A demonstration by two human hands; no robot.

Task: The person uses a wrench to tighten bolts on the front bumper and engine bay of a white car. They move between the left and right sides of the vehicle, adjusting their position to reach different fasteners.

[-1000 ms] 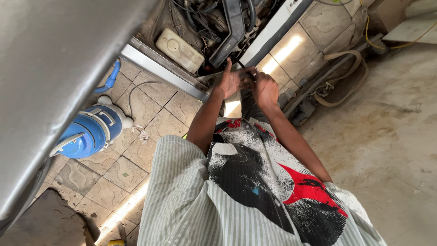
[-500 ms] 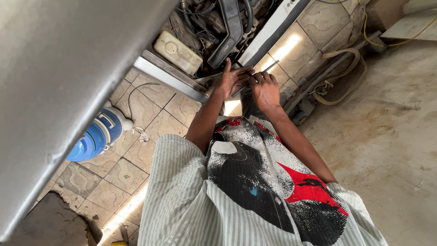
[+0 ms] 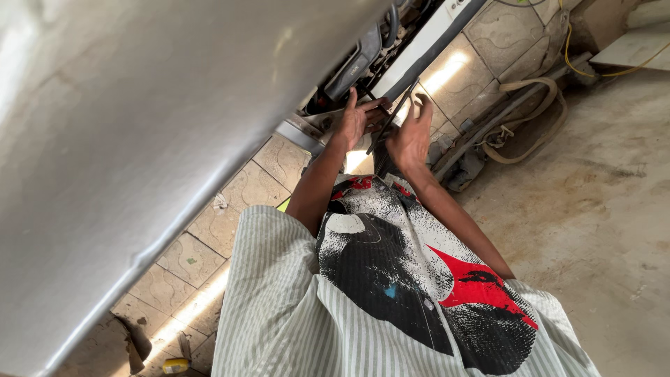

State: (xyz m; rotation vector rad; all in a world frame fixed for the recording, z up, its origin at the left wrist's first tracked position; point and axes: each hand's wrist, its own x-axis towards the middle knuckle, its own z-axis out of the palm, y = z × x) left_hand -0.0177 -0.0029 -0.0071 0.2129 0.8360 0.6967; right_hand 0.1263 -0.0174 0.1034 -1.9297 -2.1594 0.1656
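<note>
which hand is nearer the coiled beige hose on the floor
The right hand. It is beside the thin dark rod, on the side toward the beige hose. The left hand is farther off, against the machine's open underside.

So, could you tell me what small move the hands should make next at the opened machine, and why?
Probably hold the thin dark rod steady and ease its upper end further into the machine. Both hands are on it: the left hand at the opening's edge, the right hand beside it. Its tip is hidden, so go slowly.
</note>
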